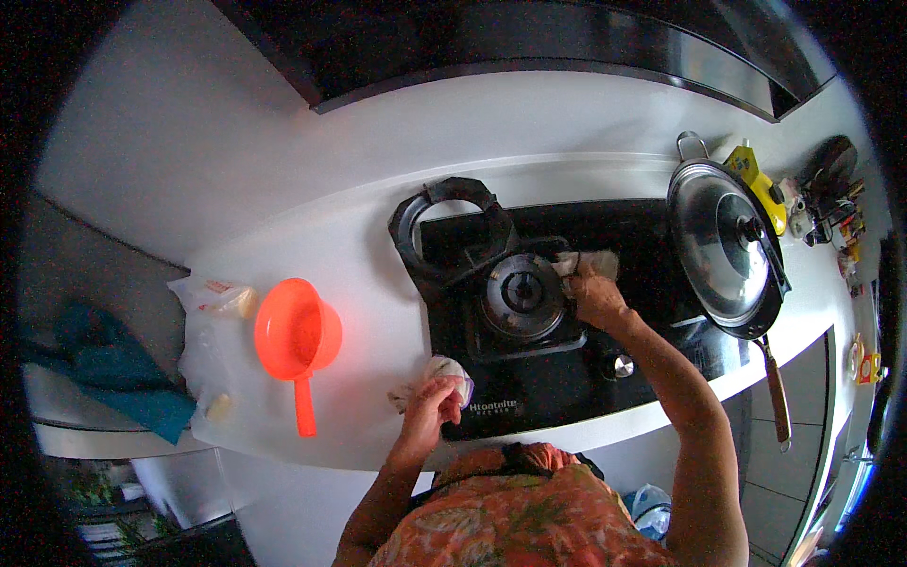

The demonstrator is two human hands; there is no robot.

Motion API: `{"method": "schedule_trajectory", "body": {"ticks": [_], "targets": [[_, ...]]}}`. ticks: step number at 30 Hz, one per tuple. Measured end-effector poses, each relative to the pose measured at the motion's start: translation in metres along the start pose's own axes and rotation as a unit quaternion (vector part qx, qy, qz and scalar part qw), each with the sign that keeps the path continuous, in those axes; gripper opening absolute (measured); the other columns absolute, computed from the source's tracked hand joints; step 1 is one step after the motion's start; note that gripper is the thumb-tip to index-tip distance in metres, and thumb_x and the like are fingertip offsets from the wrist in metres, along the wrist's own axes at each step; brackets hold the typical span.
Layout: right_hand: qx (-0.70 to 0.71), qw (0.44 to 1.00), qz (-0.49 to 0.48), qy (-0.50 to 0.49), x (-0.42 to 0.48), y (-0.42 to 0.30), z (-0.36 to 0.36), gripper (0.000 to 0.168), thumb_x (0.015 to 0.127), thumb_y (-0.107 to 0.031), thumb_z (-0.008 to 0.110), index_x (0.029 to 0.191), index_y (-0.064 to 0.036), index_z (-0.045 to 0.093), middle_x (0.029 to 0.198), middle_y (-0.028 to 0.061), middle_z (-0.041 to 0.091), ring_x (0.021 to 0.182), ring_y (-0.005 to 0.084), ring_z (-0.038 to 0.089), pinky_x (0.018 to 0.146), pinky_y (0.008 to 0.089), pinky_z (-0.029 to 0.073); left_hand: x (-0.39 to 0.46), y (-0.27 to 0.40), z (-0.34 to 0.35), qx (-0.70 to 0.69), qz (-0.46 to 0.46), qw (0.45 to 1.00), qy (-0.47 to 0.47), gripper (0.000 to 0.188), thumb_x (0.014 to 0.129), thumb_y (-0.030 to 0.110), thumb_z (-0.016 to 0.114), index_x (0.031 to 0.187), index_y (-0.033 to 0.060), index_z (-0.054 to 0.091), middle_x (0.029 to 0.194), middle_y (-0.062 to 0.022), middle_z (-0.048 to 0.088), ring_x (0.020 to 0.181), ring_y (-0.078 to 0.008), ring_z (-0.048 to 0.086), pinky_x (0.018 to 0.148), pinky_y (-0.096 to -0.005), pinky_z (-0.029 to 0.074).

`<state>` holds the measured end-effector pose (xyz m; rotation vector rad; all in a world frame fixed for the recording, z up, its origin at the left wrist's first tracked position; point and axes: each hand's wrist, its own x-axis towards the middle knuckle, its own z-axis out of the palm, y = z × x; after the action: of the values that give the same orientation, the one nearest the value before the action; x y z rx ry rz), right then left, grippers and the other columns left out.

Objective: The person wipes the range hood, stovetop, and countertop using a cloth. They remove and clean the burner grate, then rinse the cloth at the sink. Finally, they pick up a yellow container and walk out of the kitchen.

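A black glass-topped gas stove (pixel 510 407) lies before me, its round burner (pixel 524 294) bare. My right hand (pixel 597 299) presses a pale cloth (pixel 601 264) against the stove just right of the burner; motion blurs both. In my left hand (pixel 427 410) is a bunched white cloth (pixel 448 368), held at the stove's front left corner. A black pan support ring (pixel 453 188), lifted off the burner, leans across the stove's back left corner. The silver control knob (pixel 623 366) sits below my right forearm.
An orange plastic dipper (pixel 301 333) stands on the white counter at left, beside a plastic bag (pixel 205 347). A lidded wok (pixel 723 241) covers the stove's right side, its handle (pixel 777 397) past the front edge. Yellow bottle (pixel 769 195) behind it. Black range hood (pixel 496 42) overhead.
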<state>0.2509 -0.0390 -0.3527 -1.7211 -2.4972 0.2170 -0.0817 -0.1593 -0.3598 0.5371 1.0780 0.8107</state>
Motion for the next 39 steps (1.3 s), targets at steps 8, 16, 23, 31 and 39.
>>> {"method": "schedule_trajectory", "body": {"ticks": [8,16,23,31,39], "targets": [[-0.054,0.989,-0.007,-0.137,-0.048,-0.037,0.002,0.039,0.063,-0.007,0.06,0.102,-0.008,0.059,0.101,0.0224,0.052,0.091,0.0358,0.056,0.069,0.0444,0.049,0.011,-0.002,-0.001,-0.005,-0.001,1.0,-0.015,0.022,0.087,0.025,0.055,0.095,0.0054,0.061,0.069,-0.003,0.058,0.047,-0.0102,0.052,0.042,-0.0232,0.043],[0.089,0.995,-0.043,0.013,-0.063,-0.091,0.02,0.032,0.071,-0.008,0.055,0.102,-0.014,0.058,0.09,0.0167,0.057,0.082,0.0347,0.057,0.062,0.0433,0.047,0.014,0.002,-0.001,-0.026,-0.003,1.0,-0.013,0.019,0.086,0.021,0.056,0.092,0.0038,0.063,0.067,-0.0045,0.059,0.046,-0.011,0.052,0.04,-0.025,0.043],[0.233,0.94,0.148,0.201,-0.079,-0.081,-0.004,0.013,0.07,-0.006,0.061,0.082,-0.003,0.058,0.087,0.0133,0.056,0.074,0.0312,0.057,0.061,0.0385,0.048,-0.005,0.013,-0.015,-0.019,0.012,0.999,0.033,0.019,0.084,0.022,0.058,0.091,0.005,0.064,0.067,-0.0035,0.059,0.046,-0.0105,0.052,0.042,-0.024,0.043],[-0.011,0.989,0.119,0.091,-0.075,-0.114,0.05,0.036,0.068,-0.007,0.053,0.104,-0.002,0.053,0.098,0.0138,0.045,0.089,0.0329,0.046,0.069,0.0438,0.042,-0.001,0.0,-0.033,-0.019,0.035,0.998,0.041,0.023,0.084,0.025,0.058,0.091,0.0035,0.063,0.067,-0.0059,0.059,0.047,-0.0129,0.052,0.042,-0.0264,0.042],[0.038,0.998,0.031,0.045,-0.047,-0.158,0.07,0.049,0.064,-0.005,0.055,0.112,0.001,0.049,0.108,0.0192,0.043,0.099,0.0355,0.044,0.075,0.043,0.044,-0.003,0.0,-0.028,-0.031,0.022,0.997,0.063,0.022,0.084,0.024,0.058,0.091,0.0032,0.063,0.067,-0.0054,0.059,0.047,-0.0128,0.052,0.042,-0.0267,0.043]]}}
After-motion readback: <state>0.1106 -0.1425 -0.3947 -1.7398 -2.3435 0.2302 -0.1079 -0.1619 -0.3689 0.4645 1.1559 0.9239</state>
